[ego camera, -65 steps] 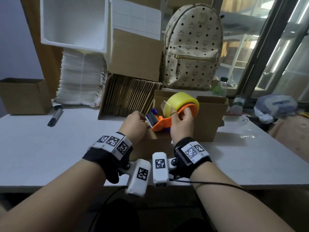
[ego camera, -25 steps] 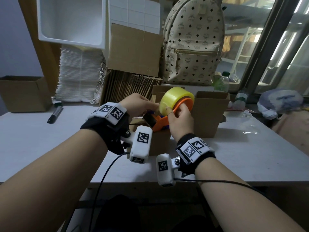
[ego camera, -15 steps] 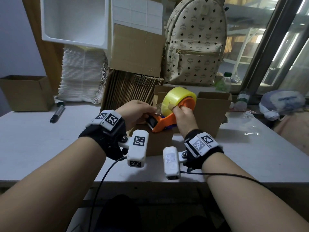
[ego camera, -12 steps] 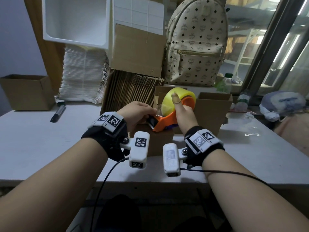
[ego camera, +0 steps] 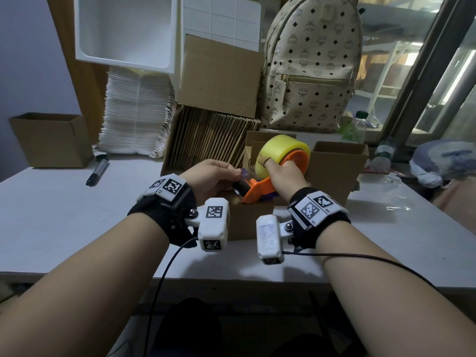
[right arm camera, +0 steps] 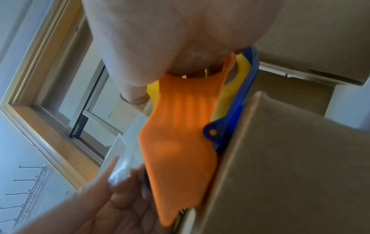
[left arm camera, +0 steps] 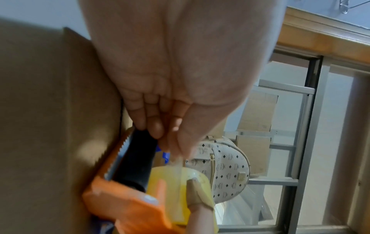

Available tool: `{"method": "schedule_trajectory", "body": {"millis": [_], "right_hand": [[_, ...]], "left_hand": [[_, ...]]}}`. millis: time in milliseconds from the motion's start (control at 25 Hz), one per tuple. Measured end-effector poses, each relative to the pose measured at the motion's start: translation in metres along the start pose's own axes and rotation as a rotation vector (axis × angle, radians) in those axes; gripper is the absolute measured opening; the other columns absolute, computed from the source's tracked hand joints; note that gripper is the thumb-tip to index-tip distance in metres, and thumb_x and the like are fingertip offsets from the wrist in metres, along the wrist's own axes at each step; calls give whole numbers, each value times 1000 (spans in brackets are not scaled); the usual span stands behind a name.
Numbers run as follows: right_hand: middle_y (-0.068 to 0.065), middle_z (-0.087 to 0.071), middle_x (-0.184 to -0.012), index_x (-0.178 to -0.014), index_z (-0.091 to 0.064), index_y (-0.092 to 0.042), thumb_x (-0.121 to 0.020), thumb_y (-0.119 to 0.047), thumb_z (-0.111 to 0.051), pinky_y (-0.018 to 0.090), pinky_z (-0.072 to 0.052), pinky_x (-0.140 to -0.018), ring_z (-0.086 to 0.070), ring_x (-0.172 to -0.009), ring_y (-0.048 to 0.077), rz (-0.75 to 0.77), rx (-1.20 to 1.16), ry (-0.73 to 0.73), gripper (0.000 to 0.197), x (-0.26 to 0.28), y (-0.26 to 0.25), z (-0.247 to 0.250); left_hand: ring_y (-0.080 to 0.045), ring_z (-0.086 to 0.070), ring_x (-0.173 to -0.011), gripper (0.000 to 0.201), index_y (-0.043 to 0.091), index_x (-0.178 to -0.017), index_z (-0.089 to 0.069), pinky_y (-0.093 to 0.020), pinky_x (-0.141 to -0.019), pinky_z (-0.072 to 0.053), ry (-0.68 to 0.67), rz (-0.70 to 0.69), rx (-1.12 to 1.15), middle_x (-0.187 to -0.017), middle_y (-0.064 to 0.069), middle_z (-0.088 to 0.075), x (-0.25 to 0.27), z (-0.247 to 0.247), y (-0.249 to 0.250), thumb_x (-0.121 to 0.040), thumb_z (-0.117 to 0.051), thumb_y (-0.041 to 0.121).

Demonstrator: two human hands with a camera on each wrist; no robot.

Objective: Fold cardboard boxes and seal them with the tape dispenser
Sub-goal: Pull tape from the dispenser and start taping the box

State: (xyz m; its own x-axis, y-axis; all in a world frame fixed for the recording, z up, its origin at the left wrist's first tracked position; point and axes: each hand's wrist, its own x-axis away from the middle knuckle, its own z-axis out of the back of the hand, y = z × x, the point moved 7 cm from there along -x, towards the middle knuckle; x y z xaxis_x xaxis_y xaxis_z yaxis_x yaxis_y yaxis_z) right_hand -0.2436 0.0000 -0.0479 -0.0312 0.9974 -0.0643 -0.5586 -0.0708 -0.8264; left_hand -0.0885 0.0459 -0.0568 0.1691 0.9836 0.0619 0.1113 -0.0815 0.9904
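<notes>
I see my left hand (ego camera: 210, 176) pinching the loose clear tape end (left arm camera: 177, 159) just above the black roller of the orange tape dispenser (ego camera: 260, 188), while my right hand (ego camera: 286, 176) grips the dispenser with its thumb on the yellow tape roll (ego camera: 280, 152). The dispenser sits on top of the small cardboard box (ego camera: 247, 220) on the counter (ego camera: 64, 215), with 1 open box (ego camera: 334, 171) just behind.

I see an orange dispenser (ego camera: 260, 188) with a yellow tape roll (ego camera: 279, 149), brown boxes (ego camera: 334, 168), a white tabletop (ego camera: 51, 215), and a cream backpack (ego camera: 311, 63) patterned with dark diamonds.
</notes>
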Motion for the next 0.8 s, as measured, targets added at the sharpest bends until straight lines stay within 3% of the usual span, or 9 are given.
{"method": "schedule_trajectory", "body": {"millis": [120, 200, 320, 440, 560, 680, 800], "right_hand": [[-1, -44, -60, -72, -44, -17, -87, -50, -48, 45, -29, -83, -48, -70, 26, 17, 23, 21, 36, -3, 1, 4], [-1, -44, -61, -72, -42, -18, -90, -48, -47, 48, -32, -88, -47, -65, 23, 35, 60, 23, 36, -6, 0, 4], [0, -46, -61, -69, -41, -18, -92, -49, -43, 49, -28, -97, -49, -70, 25, 42, 152, 22, 39, -7, 2, 1], [0, -45, -58, -67, -42, -18, -90, -51, -44, 45, -26, -79, -48, -65, 25, 71, 115, 2, 40, -11, 6, -2], [0, -47, -59, -69, -43, -19, -87, -53, -46, 42, -26, -77, -50, -64, 25, 87, 98, -9, 39, -13, 5, -4], [1, -46, -60, -69, -42, -19, -88, -49, -48, 46, -33, -80, -50, -67, 26, 92, 92, 3, 36, -13, 0, -4], [1, -43, -62, -69, -41, -18, -89, -46, -51, 43, -38, -76, -48, -63, 23, 95, 109, -36, 36, -12, -3, -6]], "left_hand": [[-14, -64, -68, 24, 4, -69, -52, -20, -66, -55, -9, 6, 32, -66, -6, -65, 1, 4, -1, -92, -46, -1], [-13, -61, -70, 25, 4, -68, -52, -18, -65, -53, -4, 11, -3, -69, -7, -62, 2, 6, 0, -91, -46, -2], [-10, -63, -70, 24, 6, -68, -52, -15, -62, -53, 16, 37, -68, -75, -7, -64, 5, 8, 3, -90, -48, -2], [-9, -69, -65, 29, 7, -66, -47, -17, -56, -55, 18, 80, -16, -71, -6, -70, 10, 6, 4, -92, -43, -5], [-11, -70, -64, 30, 6, -66, -45, -18, -54, -55, 39, 110, 17, -68, -7, -70, 14, 6, 4, -92, -39, -7], [-13, -67, -58, 26, 2, -69, -49, -20, -54, -56, 89, 168, 64, -65, -11, -68, 21, 8, -2, -92, -39, -7], [-12, -67, -53, 21, -4, -75, -53, -24, -58, -59, 124, 184, 108, -74, -16, -64, 22, 12, -2, -91, -40, -7]]}}
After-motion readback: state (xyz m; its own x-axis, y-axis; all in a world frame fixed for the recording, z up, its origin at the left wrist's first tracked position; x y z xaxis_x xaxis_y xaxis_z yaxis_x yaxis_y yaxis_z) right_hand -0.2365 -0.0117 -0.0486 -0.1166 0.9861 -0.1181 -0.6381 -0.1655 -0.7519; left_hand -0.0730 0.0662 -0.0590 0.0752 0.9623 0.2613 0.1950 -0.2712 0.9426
